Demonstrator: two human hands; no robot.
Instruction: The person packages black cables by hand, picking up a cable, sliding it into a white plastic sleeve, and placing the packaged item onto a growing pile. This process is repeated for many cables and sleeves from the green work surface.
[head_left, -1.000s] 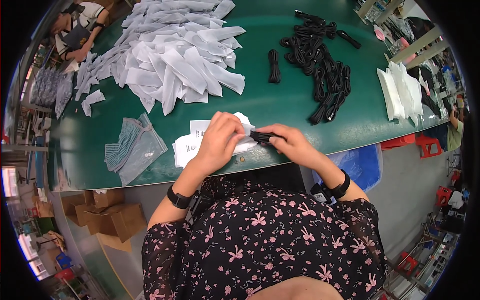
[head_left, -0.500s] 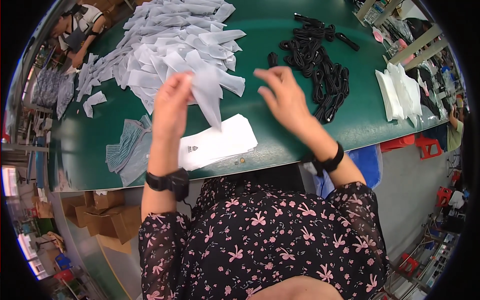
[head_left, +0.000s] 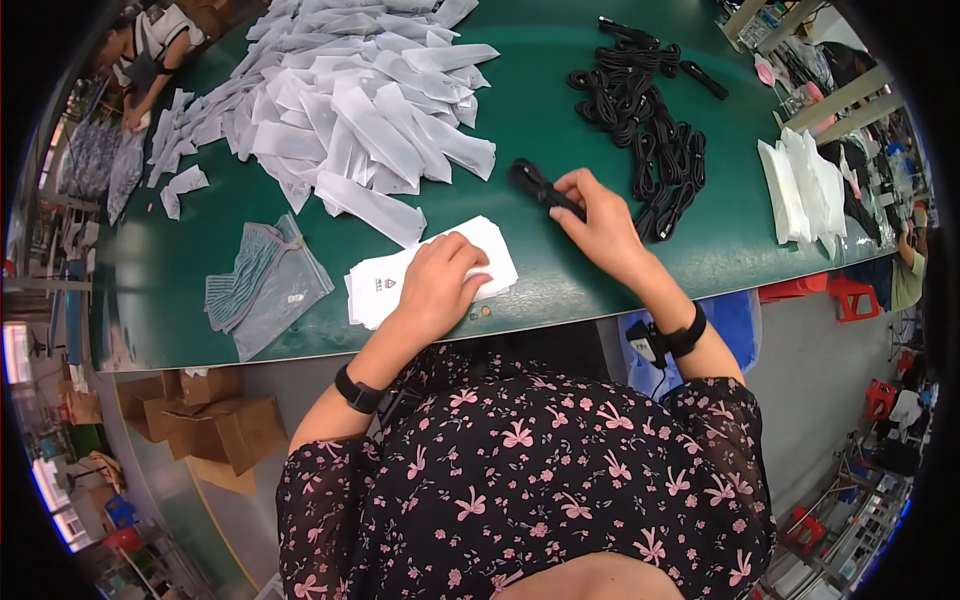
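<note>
My right hand (head_left: 598, 222) holds a bundled black cable (head_left: 545, 188) just above the green table, fingers and thumb closed on its near end. Low over a stack of flat white bags (head_left: 380, 285) at the table's near edge, my left hand (head_left: 445, 280) has bent fingers, with the thumb close to them on the top bag. A small printed mark shows on that stack. Beyond it spreads a large heap of whitish filled bags (head_left: 350, 120); one filled bag (head_left: 370, 208) lies at its near side. More bundled black cables (head_left: 640, 120) lie to the far right.
A clear plastic bag with striped cloth (head_left: 265, 280) lies left on the green table (head_left: 540, 110). White packets (head_left: 800, 190) sit at the right edge. Cardboard boxes (head_left: 225, 430) stand below left, a blue bin (head_left: 735, 335) below right. Another person (head_left: 150, 60) is at the far left.
The filled bag has left my left hand and lies on the heap's near side. That hand came down onto the white stack. My right hand, empty before, now holds a black cable.
</note>
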